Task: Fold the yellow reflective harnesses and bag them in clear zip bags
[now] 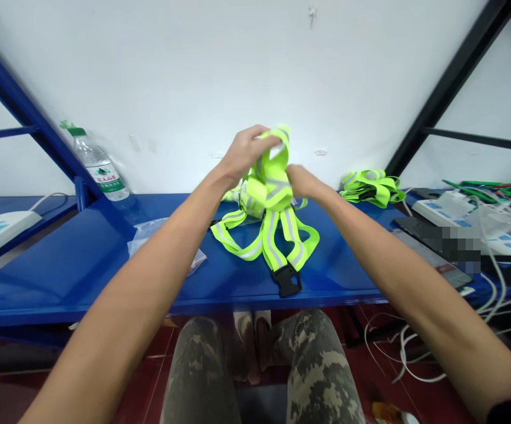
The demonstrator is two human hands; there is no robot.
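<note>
Pinching reflective vest (268, 197), left grip (246, 150) on top, right grip (302, 180) beside; looks half-folded, buckle (287, 281) end loose on bench (83, 253).

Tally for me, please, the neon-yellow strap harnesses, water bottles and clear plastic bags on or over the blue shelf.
Neon-yellow strap harnesses: 2, held harness in left hand and right hand, bundled harness at the right.
Water bottle: 1
Clear plastic bag: 1 visible
Total: 4

neon reflective harness (269, 194), bunched (buckle dangling), held aloft
</note>
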